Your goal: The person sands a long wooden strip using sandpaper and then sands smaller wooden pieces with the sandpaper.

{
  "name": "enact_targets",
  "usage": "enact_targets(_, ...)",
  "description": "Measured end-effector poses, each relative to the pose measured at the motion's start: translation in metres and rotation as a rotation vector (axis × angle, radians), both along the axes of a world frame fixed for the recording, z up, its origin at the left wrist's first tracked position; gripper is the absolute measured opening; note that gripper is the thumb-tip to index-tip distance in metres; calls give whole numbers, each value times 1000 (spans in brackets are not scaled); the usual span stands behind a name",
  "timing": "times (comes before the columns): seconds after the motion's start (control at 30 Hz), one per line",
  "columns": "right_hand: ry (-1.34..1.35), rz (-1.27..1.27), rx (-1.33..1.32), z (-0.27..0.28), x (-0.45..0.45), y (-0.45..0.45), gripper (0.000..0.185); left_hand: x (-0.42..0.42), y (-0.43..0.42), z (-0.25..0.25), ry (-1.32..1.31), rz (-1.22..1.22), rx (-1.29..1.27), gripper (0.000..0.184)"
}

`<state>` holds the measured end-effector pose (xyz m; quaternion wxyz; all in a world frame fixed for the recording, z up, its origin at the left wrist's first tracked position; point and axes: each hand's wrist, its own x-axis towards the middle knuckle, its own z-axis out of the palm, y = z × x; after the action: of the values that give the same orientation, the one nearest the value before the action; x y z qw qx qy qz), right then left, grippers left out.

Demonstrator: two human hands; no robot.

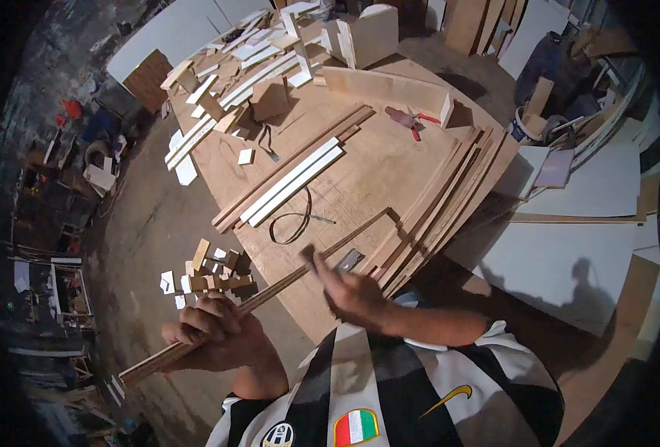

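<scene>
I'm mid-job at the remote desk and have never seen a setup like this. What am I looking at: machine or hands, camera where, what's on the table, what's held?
No machine here: these are a person's bare hands. The single picture comes from a camera worn on that person's head, looking forward and down, so the striped shirt shows at the bottom.

The left hand has its grip around a long, thin strip. The right hand is close to that strip, too blurred to tell whether it touches.

On the tabletop lie white strips beside brown ones, a dark looped band, more brown strips at the right, and a red-handled tool.
</scene>
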<state>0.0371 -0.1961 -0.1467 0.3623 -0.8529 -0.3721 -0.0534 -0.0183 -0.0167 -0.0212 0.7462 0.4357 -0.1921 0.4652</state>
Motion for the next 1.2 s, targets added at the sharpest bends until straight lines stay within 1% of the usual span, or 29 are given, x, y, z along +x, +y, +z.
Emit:
enact_targets(0.03, -111, 1, -19, -4, -3, 3, 68, 3, -1, 0, -3, 28, -9, 66)
enact_targets(0.1, -19, -75, -1, -31, 18, 2, 65, 3, 1, -1, 5, 46, -35, 66)
enact_targets(0.13, 234, -167, -163, -48, 35, -1, 60, 3, 2, -3, 9, 67, -60, 66)
enact_targets(0.17, 421, -200, -134, -68, 51, -8, 57, 0, 4, -6, 6, 76, -62, 66)
enact_targets(0.23, 340, -184, -111, -49, 36, -2, 57, -4, 7, -11, -30, 13, -7, 65)
enact_targets(0.3, 193, -12, -60, -2, 3, 3, 59, -8, 7, -11, -23, -1, -3, 65)
enact_targets(0.33, 67, 22, -59, 5, -3, 4, 63, -7, 6, -11, -33, -14, 3, 64)
enact_targets(0.37, 63, 25, -61, -1, 2, 4, 63, -6, 6, -11, -37, -11, 0, 64)
enact_targets(0.43, 199, -131, -152, -32, 29, 0, 65, -6, 7, -12, -38, 23, -21, 64)
enact_targets(0.47, 276, -160, -178, -51, 40, -4, 64, -8, 6, -14, -43, 32, -23, 64)
enact_targets(0.5, 352, -190, -206, -46, 51, -6, 63, -13, 5, -17, -25, 52, -41, 63)
enact_targets(0.57, 229, -110, -109, -34, 25, -3, 62, -11, 4, -17, -11, 68, -55, 63)
enact_targets(0.63, 140, -61, 33, -7, -2, 4, 62, -12, 3, -15, -35, 42, -18, 62)
enact_targets(0.7, 133, -48, 26, -9, 5, -3, 63, -13, 4, -15, -22, 26, -12, 61)
enact_targets(0.77, 204, -201, -102, -51, 29, -9, 64, -17, 5, -18, -9, 15, -9, 60)
enact_targets(0.8, 193, -164, -54, -63, 36, -13, 64, -19, 6, -22, 1, 47, -22, 58)
enact_targets(0.83, 192, -163, -55, -40, 31, -11, 64, -19, 6, -22, 6, 63, -28, 57)
enact_targets(0.87, 207, -91, -83, -14, 18, -8, 64, -18, 6, -22, 12, 78, -34, 57)
enact_targets(0.9, 227, -21, -112, 8, 5, -6, 64, -16, 3, -18, -6, 32, -1, 55)
enact_targets(0.93, 124, 25, 10, 12, -4, -5, 62, -14, 1, -15, -27, -15, 30, 54)
enact_targets(0.97, 127, 22, 10, 10, -1, -7, 62, -14, 0, -13, -23, -18, 30, 54)
enact_targets(1.03, 196, -61, -100, -7, 13, -15, 60, -13, 1, -10, -50, -112, 62, 45)
enact_targets(1.07, 168, -130, -132, -29, 22, -20, 59, -14, 2, -11, -52, -111, 61, 45)
enact_targets(1.17, 101, -108, -139, -22, 8, -17, 61, -16, 3, -14, -46, -137, 75, 43)
enact_targets(1.2, 162, -71, -196, -8, -4, -15, 62, -16, 0, -14, -39, -76, 53, 43)
